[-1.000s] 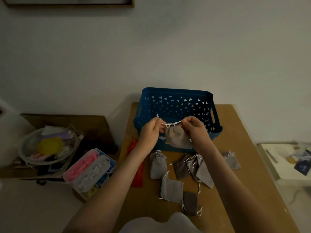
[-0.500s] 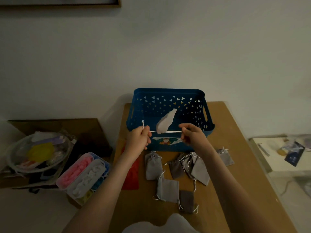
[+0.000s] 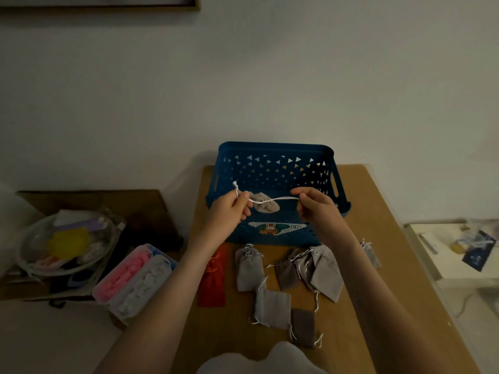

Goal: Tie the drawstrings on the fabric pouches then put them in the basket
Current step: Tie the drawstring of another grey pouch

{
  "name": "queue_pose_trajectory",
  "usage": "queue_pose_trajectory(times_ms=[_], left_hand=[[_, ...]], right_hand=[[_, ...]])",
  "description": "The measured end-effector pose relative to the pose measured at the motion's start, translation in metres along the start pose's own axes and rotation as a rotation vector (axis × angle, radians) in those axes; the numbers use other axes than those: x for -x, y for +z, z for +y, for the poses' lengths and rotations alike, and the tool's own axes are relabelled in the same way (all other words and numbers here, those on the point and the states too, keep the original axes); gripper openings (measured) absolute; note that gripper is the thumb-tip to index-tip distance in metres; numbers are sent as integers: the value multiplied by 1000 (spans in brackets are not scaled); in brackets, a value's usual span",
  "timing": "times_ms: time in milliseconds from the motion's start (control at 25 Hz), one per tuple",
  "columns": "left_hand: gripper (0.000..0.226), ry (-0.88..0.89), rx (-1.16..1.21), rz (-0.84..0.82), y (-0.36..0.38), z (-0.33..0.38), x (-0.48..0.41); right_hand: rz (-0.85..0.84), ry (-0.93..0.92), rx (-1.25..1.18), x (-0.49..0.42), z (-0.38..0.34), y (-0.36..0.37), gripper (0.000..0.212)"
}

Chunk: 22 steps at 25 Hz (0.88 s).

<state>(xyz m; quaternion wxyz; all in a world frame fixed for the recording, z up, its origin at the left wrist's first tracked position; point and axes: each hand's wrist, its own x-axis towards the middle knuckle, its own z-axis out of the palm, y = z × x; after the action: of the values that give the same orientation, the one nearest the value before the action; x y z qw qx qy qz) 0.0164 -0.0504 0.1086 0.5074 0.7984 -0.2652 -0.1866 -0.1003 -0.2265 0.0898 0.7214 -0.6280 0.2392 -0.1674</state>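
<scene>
Knot-tightening on one pouch, more waiting.
Grey pouches (image 3: 272, 306) lie toward the table's (image 3: 378, 238) near edge. Beyond them, left hand (image 3: 229, 211) and right hand (image 3: 317, 209) each pinch a white cord (image 3: 280, 198) end, stretched taut. A small grey pouch (image 3: 266, 205) is bunched between them, before the blue basket's (image 3: 275, 147) front wall. Next, likely: lift over the rim, let go.

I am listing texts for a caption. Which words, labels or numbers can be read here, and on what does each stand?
"EP": on the sticker on the front wall of the blue basket.
Red fabric piece: gold marks, too blurred to read.
Dark blue card at the right edge: any print too small to read.
</scene>
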Motion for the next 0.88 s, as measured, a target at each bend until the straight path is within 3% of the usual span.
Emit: queue_pose_trajectory(times_ms=[120, 200, 320, 480, 640, 800, 880], left_hand=[[30, 38, 7, -144, 0, 16, 7], [28, 71, 11, -198, 1, 25, 11], [27, 126, 34, -120, 5, 35, 12], [25, 157, -26, -84, 9, 34, 13], [5, 170, -12, 86, 6, 34, 9], [32, 328, -411, 148, 9, 35, 12], [29, 355, -429, 140, 12, 30, 12]], right_hand=[[-47, -80, -29, 2, -11, 6, 31], [-181, -103, -10, 8, -19, 11, 29], [-362, -81, 129, 16, -23, 20, 20], [-339, -80, 250, 20, -22, 29, 9], [-314, -55, 308, 19, -27, 31, 14], [-392, -34, 274, 22, -29, 34, 4], [-378, -33, 256, 25, -30, 33, 3]])
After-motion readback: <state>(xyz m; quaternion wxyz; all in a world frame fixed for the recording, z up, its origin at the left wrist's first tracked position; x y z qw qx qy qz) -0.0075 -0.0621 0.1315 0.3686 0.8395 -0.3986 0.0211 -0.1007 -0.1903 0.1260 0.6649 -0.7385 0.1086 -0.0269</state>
